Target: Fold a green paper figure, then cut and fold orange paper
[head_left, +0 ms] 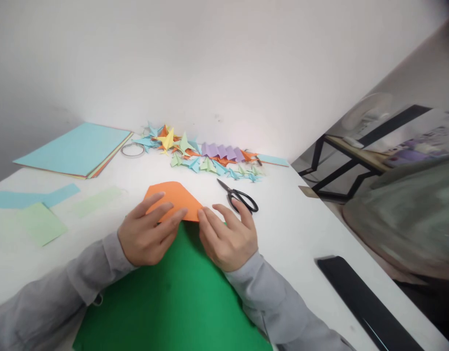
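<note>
An orange sheet of paper (177,192) with angled edges is between my two hands, above the far end of a large green sheet (162,302). My left hand (147,234) holds its left side, fingers bent over the front face; its thumb is hidden. At the lower right corner, my right hand (228,239) pinches the paper between thumb and index finger, with the other fingers raised. Just beyond my right hand lie black-handled scissors (246,199), their blades pointing away to the left.
A stack of coloured paper (74,148) lies at the back left beside a tape ring (133,150). Folded paper shapes (184,144) line the wall. Blue (30,198) and green paper pieces (42,224) lie left; a black flat object (363,302) lies right. A person's sleeve (410,209) shows beyond.
</note>
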`<state>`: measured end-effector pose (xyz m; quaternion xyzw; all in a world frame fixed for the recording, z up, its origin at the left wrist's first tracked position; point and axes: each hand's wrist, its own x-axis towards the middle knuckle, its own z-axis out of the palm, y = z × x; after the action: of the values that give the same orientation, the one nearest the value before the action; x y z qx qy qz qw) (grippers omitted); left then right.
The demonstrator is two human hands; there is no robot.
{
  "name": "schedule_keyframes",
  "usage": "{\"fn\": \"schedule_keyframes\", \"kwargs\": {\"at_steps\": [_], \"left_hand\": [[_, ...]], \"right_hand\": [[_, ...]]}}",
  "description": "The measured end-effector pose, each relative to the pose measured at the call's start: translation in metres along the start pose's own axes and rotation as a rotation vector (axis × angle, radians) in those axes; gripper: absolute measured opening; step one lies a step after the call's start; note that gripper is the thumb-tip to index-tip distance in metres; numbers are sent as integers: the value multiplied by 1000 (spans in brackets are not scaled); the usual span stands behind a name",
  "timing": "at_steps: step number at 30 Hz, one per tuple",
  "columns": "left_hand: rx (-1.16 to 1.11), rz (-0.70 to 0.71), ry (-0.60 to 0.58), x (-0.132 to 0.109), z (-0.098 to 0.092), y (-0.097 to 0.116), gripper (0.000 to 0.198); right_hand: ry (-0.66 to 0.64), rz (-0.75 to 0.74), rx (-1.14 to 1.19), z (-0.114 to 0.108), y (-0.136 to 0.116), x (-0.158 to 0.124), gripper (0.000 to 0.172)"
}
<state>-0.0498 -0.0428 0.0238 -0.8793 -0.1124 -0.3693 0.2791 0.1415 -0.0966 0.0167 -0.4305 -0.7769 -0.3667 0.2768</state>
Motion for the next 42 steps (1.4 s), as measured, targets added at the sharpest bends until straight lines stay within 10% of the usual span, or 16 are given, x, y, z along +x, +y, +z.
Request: {"fn": "schedule_keyframes", "kwargs": {"at_steps": [11, 23, 33, 42], "left_hand": [[98, -107, -46, -13, -5, -40, 14], [19, 13, -39, -5, 6, -10, 11], [-92, -4, -95, -2, 15, 11, 15], [-44, -70, -63, -9, 11, -15, 16]], "right_hand": [[45, 164, -38, 19, 38, -17, 20], [190, 172, -55, 16, -7, -3, 25], [-18, -36, 175, 27, -8, -9, 15], [45, 70, 91, 23, 8, -11, 19]]}}
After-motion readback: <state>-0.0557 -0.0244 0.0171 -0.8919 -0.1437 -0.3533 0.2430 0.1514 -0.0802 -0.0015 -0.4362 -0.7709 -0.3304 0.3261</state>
